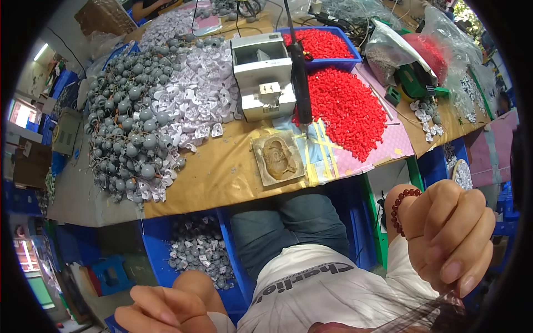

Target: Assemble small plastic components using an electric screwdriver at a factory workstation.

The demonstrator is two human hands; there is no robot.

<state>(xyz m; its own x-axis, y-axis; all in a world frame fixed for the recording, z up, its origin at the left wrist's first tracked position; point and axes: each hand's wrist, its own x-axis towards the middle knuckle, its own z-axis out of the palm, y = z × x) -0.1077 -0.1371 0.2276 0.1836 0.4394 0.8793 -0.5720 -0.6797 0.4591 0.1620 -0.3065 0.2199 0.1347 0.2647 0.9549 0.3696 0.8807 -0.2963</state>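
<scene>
My right hand (452,236) is raised at the right, close to the camera, with its fingers curled into a loose fist and a dark red bead bracelet (395,213) on the wrist. Nothing shows in it. At the lower left, my left hand (158,311) is also lifted, its fingers bent inward and partly cut off by the lower edge; no held thing is visible. Both hands are away from the table. Between them on the table's front edge lies a square mould block (277,158) with a hollow shape. Behind it stands a white machine (264,77) with a black cylindrical tool (302,91) beside it.
Grey round parts on wires (130,122) and white plastic pieces (200,91) are heaped at the left. Small red parts (347,111) form a pile at the right, before a blue tray (355,58). Below the table, a blue bin (158,255) contains more grey and white parts.
</scene>
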